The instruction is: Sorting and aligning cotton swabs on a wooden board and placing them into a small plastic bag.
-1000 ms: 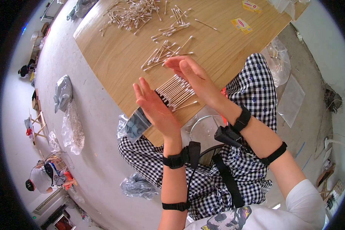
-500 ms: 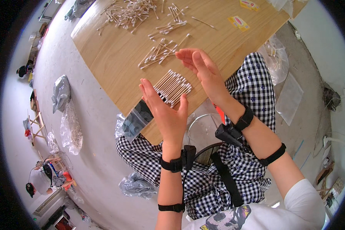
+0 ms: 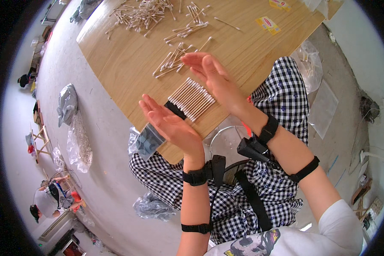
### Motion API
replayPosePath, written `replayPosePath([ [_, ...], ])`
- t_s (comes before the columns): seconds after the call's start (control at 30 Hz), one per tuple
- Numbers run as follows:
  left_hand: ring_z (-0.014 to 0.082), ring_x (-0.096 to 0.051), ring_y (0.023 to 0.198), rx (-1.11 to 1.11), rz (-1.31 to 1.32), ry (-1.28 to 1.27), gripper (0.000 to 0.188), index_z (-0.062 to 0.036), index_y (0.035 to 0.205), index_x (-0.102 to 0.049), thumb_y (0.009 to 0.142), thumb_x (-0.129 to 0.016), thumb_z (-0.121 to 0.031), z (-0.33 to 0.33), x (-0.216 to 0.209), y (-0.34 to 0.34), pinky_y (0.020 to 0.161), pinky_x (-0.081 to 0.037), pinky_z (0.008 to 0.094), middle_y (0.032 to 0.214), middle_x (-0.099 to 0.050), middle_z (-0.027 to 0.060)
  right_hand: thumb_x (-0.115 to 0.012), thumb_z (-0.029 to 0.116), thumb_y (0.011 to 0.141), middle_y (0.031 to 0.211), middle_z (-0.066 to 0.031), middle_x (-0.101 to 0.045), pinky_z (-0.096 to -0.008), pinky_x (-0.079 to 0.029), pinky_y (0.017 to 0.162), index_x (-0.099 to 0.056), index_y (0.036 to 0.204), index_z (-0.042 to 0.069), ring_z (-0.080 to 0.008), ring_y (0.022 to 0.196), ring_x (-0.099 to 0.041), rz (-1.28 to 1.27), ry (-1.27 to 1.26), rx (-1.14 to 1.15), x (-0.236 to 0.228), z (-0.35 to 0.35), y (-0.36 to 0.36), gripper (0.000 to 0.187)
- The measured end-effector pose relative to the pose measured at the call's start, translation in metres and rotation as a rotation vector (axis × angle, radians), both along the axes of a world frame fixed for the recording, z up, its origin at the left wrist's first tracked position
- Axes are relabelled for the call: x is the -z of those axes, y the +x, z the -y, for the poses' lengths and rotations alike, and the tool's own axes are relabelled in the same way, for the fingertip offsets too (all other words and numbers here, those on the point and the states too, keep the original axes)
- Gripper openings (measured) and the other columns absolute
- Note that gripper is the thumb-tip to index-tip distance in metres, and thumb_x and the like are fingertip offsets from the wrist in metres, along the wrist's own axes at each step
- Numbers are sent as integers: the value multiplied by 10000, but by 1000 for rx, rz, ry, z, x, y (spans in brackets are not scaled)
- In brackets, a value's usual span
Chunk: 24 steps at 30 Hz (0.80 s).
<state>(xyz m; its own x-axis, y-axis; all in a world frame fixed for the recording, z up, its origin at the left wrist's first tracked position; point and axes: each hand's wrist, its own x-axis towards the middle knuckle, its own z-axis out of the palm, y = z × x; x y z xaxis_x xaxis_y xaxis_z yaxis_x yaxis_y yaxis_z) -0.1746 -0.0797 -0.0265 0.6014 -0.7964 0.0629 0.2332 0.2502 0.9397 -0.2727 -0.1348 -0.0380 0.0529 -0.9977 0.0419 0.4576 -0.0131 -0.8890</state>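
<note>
A flat row of cotton swabs lies side by side on the wooden table, close to its near edge. At the row's lower left end my left hand is held with fingers stretched and nothing in it. A black strip shows between that hand and the row. Past the opposite end of the row my right hand stands on edge, fingers extended and empty. Its fingertips come near a small loose group of swabs. Neither hand appears to touch the row.
A large heap of swabs lies at the far left of the table, more beside it. Yellow paper labels lie far right. A zip bag with dark pieces rests at the near corner. Clear bags are beyond the right edge.
My left hand has drawn back to the lower left, away from the row, uncovering its end and the black strip. My right hand has shifted slightly left. The row looks more even.
</note>
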Motion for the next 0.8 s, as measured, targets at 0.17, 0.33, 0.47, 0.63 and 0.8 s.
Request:
replayPosePath([
  [0.17,229,-215,1448,132,-33,53,714,-1,1498,-203,1012,-371,-496,5,-5,-10,1194,-107,378,1540,-287,163,-382,578,984,1229,-80,-580,-301,-359,1053,-537,1236,39,-157,1199,-502,-84,-35,-73,1,-7,0,615],
  [0.33,235,-218,1448,128,-39,31,689,-17,1502,-217,1018,-359,-488,4,1,-3,1190,-106,374,1534,-301,168,-353,589,974,1302,-119,-545,-334,-320,1119,-495,1278,17,-197,1273,-472,182,166,-60,-7,-10,-6,663],
  [0.47,253,-209,1451,145,102,12,687,1,1501,-208,1021,-378,-460,5,-2,-1,1188,-109,401,1551,-258,178,-352,582,981,1306,-125,-548,-333,-325,1114,-502,1274,13,-192,1270,-476,113,108,-108,-3,-7,-6,657],
  [0.63,339,-123,1470,352,1200,237,838,77,1484,-162,962,-459,-507,-8,-7,11,1187,-120,437,1562,-173,239,-340,564,996,1251,-121,-592,-341,-350,1098,-545,1239,11,-192,1228,-520,-74,-22,48,-4,-1,-30,638],
  [0.8,400,-156,1449,464,1727,293,1025,124,1461,-170,866,-537,-626,-21,1,4,1178,-142,465,1536,-172,301,-501,347,979,1054,-78,-674,-273,-455,864,-644,1064,9,-127,977,-603,-228,-18,97,-13,-10,-40,376],
])
